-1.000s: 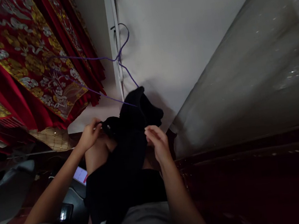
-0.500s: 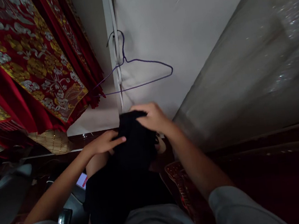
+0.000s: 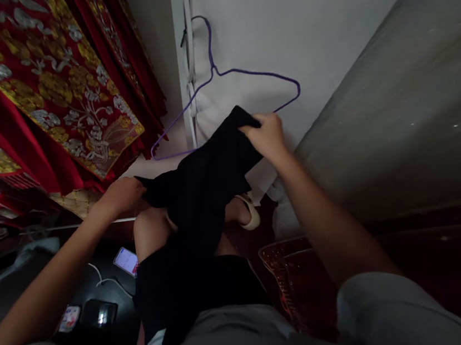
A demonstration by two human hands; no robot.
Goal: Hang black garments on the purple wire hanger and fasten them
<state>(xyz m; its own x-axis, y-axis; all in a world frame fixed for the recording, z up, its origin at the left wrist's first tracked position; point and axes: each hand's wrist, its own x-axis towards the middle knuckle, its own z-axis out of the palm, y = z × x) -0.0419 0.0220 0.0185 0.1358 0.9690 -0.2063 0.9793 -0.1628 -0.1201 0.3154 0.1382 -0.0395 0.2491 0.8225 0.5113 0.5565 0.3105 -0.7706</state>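
Observation:
A piece of black clothing (image 3: 209,169) is stretched between my hands above my knees; its exact kind does not show. My left hand (image 3: 126,195) is closed on its left end, beside my bare knee. My right hand (image 3: 268,133) pinches its upper right corner between thumb and fingers. Behind the cloth hangs a purple wire hanger (image 3: 256,72), its lower bar partly covered by the cloth. The lower part of the cloth drapes over my lap and merges with my dark shorts.
Red embroidered curtains (image 3: 90,94) hang at the left. A lit phone (image 3: 126,261), a white cable (image 3: 111,280) and a dark device (image 3: 99,313) lie on a black surface at lower left. A plastic-covered panel (image 3: 394,102) stands at the right, above dark red upholstery (image 3: 310,274).
My hands have moved apart, the left one leftward and the right one up and right. The black clothing is now spread wide. The hanger appears higher and further right in view.

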